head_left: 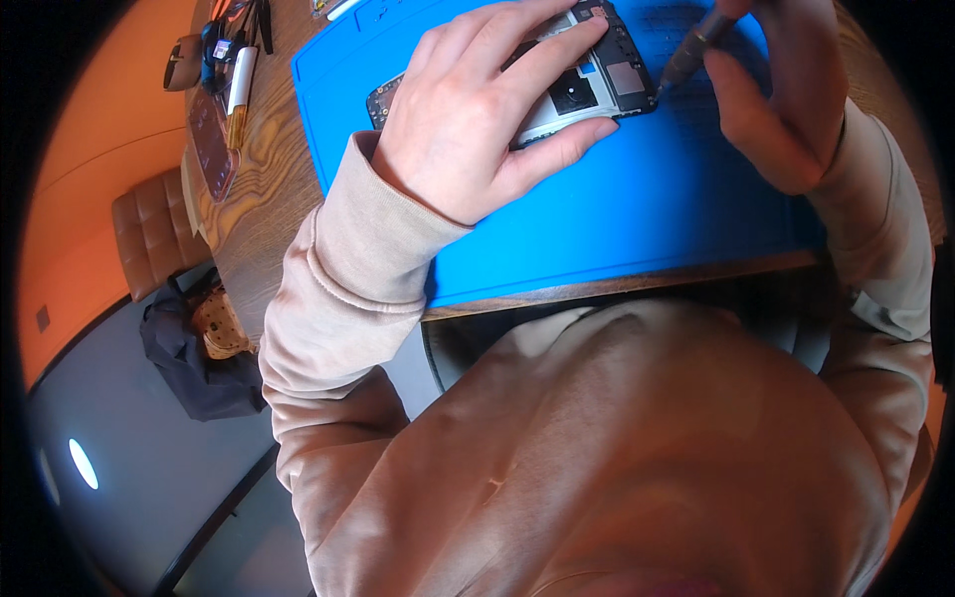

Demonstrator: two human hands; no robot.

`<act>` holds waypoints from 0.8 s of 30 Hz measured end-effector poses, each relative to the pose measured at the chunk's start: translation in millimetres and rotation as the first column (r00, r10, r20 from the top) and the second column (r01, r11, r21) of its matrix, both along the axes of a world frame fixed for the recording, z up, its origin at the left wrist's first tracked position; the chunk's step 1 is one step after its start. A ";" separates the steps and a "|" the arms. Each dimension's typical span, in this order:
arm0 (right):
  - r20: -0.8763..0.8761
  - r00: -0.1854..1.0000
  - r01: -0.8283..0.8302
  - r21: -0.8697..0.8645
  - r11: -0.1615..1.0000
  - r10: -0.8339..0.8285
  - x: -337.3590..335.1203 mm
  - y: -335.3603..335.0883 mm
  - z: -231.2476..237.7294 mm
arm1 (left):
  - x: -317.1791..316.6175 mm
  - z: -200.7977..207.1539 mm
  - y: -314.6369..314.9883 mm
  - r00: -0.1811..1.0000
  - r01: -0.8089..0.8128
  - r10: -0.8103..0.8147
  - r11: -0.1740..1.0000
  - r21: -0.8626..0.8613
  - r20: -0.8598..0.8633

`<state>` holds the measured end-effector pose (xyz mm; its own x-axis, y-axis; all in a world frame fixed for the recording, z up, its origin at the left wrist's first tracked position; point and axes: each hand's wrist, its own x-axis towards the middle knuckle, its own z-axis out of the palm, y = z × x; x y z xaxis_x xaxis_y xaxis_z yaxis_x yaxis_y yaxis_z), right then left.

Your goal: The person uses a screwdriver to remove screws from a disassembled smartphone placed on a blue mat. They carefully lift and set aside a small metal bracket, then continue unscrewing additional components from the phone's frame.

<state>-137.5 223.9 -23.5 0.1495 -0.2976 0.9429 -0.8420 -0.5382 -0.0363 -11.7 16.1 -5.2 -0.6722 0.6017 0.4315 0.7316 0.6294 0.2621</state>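
Note:
An opened smartphone (629, 78), its dark and silver inner parts bare, lies on a blue work mat (617, 224). Across it rests my left hand (468, 109), the thumb along its near edge and the fingers reaching over to the far side, steadying it. Much of the phone's left half is covered by this hand. My right hand (781, 119) grips a dark screwdriver (688, 55) between thumb and fingers. The driver slants down to the left, its tip at the phone's right end; whether the tip sits in a screw I cannot tell.
On the wooden table (254, 199) left of the mat are a white brush-like tool (239, 85), a second phone or dark panel (211, 144) and several hand tools (234, 30). A brown padded chair (154, 229) and a dark bag (194, 363) are beyond the table's left edge.

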 end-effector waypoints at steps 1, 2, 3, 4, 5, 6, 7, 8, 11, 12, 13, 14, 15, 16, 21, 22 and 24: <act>-0.007 0.999 0.040 0.032 0.999 -0.040 -0.2 0.2 -0.5 | -0.7 0.4 0.2 1.000 0.002 -0.002 1.000 0.001 -0.003; -0.044 0.983 0.181 0.155 0.971 -0.177 1.1 8.8 3.3 | -1.3 0.3 0.5 1.000 0.007 -0.007 1.000 0.010 -0.001; -0.070 0.974 0.224 0.210 0.952 -0.214 0.3 10.1 4.6 | -2.1 0.1 0.5 1.000 0.011 -0.011 1.000 0.019 0.001; -0.100 0.963 0.267 0.263 0.927 -0.249 -0.1 12.9 8.4 | -2.7 -0.4 0.8 1.000 0.018 -0.018 0.999 0.035 0.006; -0.104 0.976 0.213 0.257 0.943 -0.192 -1.8 13.0 10.1 | -3.0 -0.8 0.8 1.000 0.021 -0.021 0.999 0.040 0.007; -0.107 0.986 0.152 0.232 0.961 -0.130 -2.9 10.4 12.6 | -3.3 -1.0 0.9 1.000 0.024 -0.024 0.999 0.044 0.008; -0.114 0.991 0.090 0.209 0.974 -0.067 -3.7 9.3 13.8 | -3.2 -0.9 0.5 1.000 0.025 -0.025 0.999 0.033 0.003; -0.122 0.993 0.022 0.168 0.986 -0.001 -3.5 6.4 15.0 | -3.1 -0.7 0.5 1.000 0.026 -0.026 0.999 0.025 0.006; -0.063 0.994 0.102 0.199 0.975 -0.091 7.2 14.0 15.9 | -2.9 0.1 0.7 0.999 0.027 -0.028 1.000 0.006 0.017; -0.043 0.990 0.141 0.233 0.962 -0.134 7.1 14.7 15.6 | -2.9 0.2 0.9 0.999 0.027 -0.027 1.000 0.001 0.017; -0.025 0.984 0.178 0.268 0.947 -0.178 10.4 19.1 16.3 | -2.8 0.4 1.1 1.000 0.028 -0.028 1.000 -0.004 0.008; -0.019 0.982 0.184 0.299 0.936 -0.187 8.0 18.8 15.5 | -3.3 -0.1 1.6 0.999 0.034 -0.034 0.999 0.002 0.007; -0.028 0.984 0.174 0.315 0.933 -0.174 7.5 21.2 16.7 | -3.7 -0.5 2.0 0.999 0.039 -0.039 0.999 0.009 0.006; -0.036 0.986 0.165 0.330 0.929 -0.162 6.1 21.5 15.9 | -4.8 -1.4 2.5 0.999 0.048 -0.049 0.998 0.027 0.012; 0.015 0.992 0.117 0.264 0.957 -0.125 8.9 22.6 14.2 | -3.1 1.1 0.4 0.999 0.035 -0.035 0.999 -0.021 0.019; 0.034 0.990 0.123 0.250 0.960 -0.136 12.3 22.6 13.2 | -2.3 2.4 0.0 1.000 0.023 -0.022 0.998 -0.058 0.018; 0.008 0.988 0.147 0.259 0.955 -0.155 9.0 16.8 14.0 | -2.4 4.2 1.1 1.000 0.023 -0.022 0.998 -0.067 0.020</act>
<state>-128.5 240.7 -9.4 0.0591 -0.5470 0.8350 -0.9094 -0.3744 -0.1809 -14.2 17.1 -1.0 -0.6661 0.6436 0.3769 0.7408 0.6295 0.2343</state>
